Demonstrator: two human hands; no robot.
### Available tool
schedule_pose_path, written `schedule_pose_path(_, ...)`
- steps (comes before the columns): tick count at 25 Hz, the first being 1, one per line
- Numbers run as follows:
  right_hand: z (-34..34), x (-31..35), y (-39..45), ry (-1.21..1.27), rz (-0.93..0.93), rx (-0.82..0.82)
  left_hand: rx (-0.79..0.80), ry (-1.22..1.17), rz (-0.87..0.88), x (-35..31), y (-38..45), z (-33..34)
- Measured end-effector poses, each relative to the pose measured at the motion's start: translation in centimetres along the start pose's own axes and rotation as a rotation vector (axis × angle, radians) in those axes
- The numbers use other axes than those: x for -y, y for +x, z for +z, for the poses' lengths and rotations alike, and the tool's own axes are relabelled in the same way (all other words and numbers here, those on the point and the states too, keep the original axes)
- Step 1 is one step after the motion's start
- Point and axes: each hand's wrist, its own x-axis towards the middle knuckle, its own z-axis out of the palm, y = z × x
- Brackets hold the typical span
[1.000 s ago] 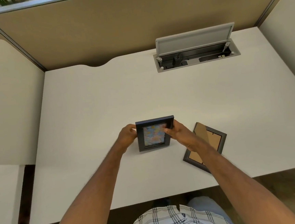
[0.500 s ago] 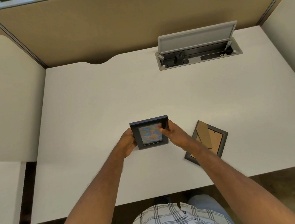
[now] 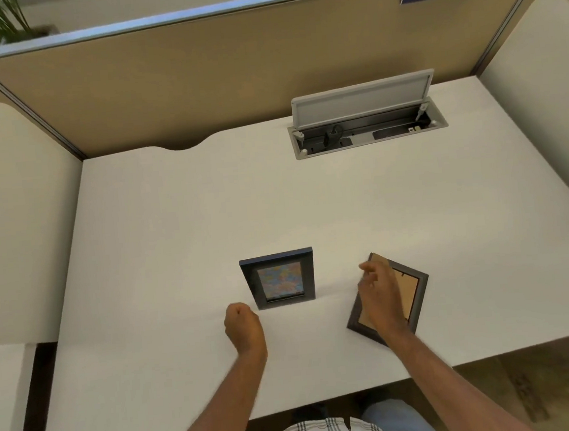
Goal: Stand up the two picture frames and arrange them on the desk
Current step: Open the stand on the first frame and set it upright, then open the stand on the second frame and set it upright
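Dark-framed picture frame (image 3: pixel 279 279) stands upright mid-counter (image 3: pixel 174 225) (colourful print facing wearer), untouched. Second frame (image 3: pixel 415 293) lies face-down, brown backing up. Left hand (image 3: pixel 243 329) fisted beside first; right hand (image 3: pixel 381 298) fingers loosely spread over second.

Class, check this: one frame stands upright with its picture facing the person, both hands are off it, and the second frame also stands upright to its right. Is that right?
Not quite. The head view shows the second frame lying flat, back side up, under the right hand. The first frame does stand, picture facing the person, with the left hand off it.
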Motion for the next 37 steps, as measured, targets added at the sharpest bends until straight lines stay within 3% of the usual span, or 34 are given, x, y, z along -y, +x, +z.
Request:
schedule_pose_path(3,-2.2,-2.6,-0.2,-0.279,0.135,-0.207,0.219,0.062,0.063,3.8,-5.0,1.4)
schedule_pose_path(6,-3.3,-4.9,-1.6,-0.439,0.309,-0.031,0.544,0.339,0.208,5.1,-8.3,4.7)
schedule_pose_path(9,-3.7,-5.7,-2.5,-0.507,0.305,0.087,0.696,0.546,0.302,4.5,-9.7,8.5)
schedule_pose_path(11,-3.5,-5.5,-2.5,-0.505,0.313,0.095,0.750,0.584,0.228,3.9,-10.1,10.4)
schedule_pose_path(18,-4.8,-4.9,-0.8,-0.135,0.430,0.031,0.823,0.495,0.012,1.4,-10.1,12.5)
schedule_pose_path(25,-6.6,-5.3,-1.0,-0.069,0.263,0.111,0.737,0.547,0.273,2.3,-11.2,13.8)
schedule_pose_path(29,-7.8,-5.3,-0.1,-0.050,0.242,0.199,0.678,0.526,0.320,2.0,-11.4,14.3)
schedule_pose_path(37,-11.3,-5.7,1.6,0.059,0.134,0.322,0.715,0.284,0.084,-1.9,-9.8,15.4)
